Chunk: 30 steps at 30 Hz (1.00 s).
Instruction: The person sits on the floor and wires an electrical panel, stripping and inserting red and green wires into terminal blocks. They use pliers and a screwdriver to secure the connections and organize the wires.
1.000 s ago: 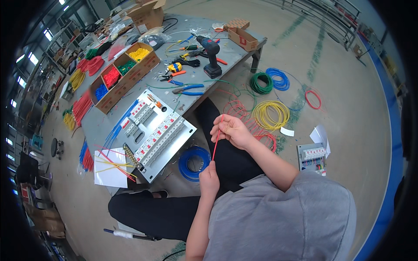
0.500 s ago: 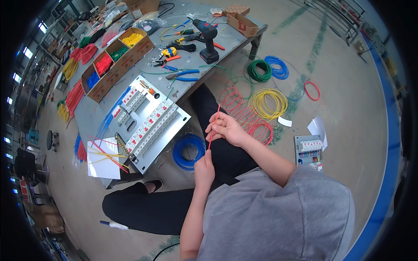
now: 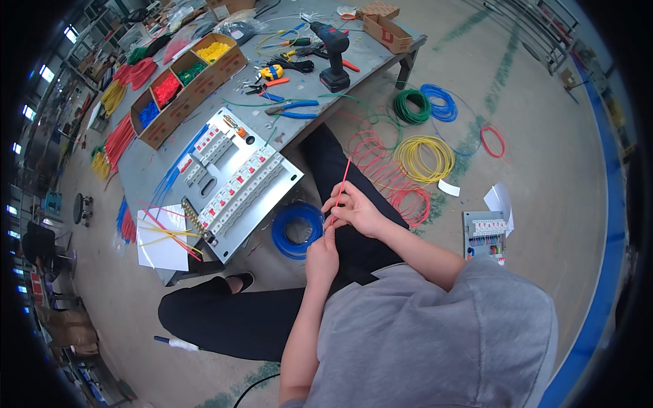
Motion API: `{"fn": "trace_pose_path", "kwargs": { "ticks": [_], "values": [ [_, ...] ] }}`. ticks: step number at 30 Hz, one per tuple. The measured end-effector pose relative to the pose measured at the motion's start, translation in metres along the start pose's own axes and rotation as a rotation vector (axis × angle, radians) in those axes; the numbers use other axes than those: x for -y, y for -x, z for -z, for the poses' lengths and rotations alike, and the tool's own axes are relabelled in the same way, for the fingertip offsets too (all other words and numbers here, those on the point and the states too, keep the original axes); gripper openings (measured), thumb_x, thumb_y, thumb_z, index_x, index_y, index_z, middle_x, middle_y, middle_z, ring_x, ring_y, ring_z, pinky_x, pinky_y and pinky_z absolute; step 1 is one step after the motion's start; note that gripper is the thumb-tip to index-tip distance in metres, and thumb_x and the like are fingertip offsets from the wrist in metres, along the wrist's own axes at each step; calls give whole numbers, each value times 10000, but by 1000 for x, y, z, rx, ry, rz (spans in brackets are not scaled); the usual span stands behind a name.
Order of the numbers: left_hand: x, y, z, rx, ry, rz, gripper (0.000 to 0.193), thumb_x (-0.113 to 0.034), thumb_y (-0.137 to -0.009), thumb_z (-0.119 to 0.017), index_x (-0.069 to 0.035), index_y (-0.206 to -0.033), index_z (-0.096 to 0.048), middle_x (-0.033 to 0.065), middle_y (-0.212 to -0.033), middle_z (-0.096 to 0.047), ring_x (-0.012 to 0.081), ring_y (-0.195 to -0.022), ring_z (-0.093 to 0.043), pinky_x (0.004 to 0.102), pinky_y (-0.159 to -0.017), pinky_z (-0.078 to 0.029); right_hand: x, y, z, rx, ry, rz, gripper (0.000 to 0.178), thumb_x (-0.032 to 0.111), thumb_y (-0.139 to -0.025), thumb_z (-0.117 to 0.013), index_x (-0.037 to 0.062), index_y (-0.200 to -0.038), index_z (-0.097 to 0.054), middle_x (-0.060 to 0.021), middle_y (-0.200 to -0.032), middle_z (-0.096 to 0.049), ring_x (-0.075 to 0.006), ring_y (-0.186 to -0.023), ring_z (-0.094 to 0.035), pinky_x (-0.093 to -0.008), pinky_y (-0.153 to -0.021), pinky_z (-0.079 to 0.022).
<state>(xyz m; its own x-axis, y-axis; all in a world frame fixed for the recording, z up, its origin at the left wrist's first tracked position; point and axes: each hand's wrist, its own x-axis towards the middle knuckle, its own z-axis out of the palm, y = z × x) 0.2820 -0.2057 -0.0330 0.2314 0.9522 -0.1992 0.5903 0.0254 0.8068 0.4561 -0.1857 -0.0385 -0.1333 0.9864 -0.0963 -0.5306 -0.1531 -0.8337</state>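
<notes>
Hands (image 3: pixel 358 212) hold wire (image 3: pixel 348 169) near grey workshop table (image 3: pixel 144 182).

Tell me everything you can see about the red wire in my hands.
The red wire is thin, nearly straight and looks plastic-coated. Held in the air by the black trouser leg, it slants up and slightly right in the picture. The left hand pinches its lower part; the right hand grips just above, leaving the upper end free. Whether that end is stripped is too small to tell.
</notes>
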Motion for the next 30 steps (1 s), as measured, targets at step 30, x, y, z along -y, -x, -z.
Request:
{"fn": "trace_pose_path", "kwargs": {
  "ticks": [30],
  "values": [
    [25,-8,-3,13,246,-90,307,-250,-1088,-483,-28,-951,-644,70,-651,-494,146,-611,-467,338,-588,-394,-16,-21,38,-152,-166,106,405,107,-1068,-541,79,-1445,-396,-142,-1017,-680,-296,-890,-753,-410,-788,-639]
  ]
}}
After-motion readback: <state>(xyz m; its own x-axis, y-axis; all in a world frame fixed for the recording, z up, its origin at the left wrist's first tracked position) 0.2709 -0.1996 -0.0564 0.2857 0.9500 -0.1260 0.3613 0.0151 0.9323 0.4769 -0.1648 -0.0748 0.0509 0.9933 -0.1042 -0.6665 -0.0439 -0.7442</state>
